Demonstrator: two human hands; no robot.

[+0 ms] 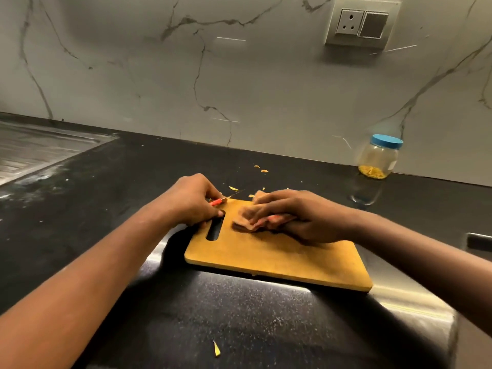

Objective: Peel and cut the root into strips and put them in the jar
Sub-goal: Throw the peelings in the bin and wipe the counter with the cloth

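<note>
Left hand (191, 199): fingers clamped on red-handled knife (217, 201), far-left corner of cutting board (279, 259).
Right hand (290, 217): fingers curled over crumpled cloth (246, 221) on board.
Jar (379, 158): lidded, far right on bench (239, 315), yellow strips (372, 171) inside.
Step, judged: wiping down.
Next: gather peel scraps (234, 188).

board (279, 258) on counter (106, 187) | jar (379, 158) behind-right | sink (40, 147) far-left

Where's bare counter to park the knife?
Free: black counter between steel sink and yellow cutting board; the board's near half; counter in front, bar one yellow peel scrap. Crowded: board's far edge, left hand gripping red-handled knife, right hand holding crumpled brown cloth, peel scraps behind. Blue-lidded clear jar stands far right.
</note>
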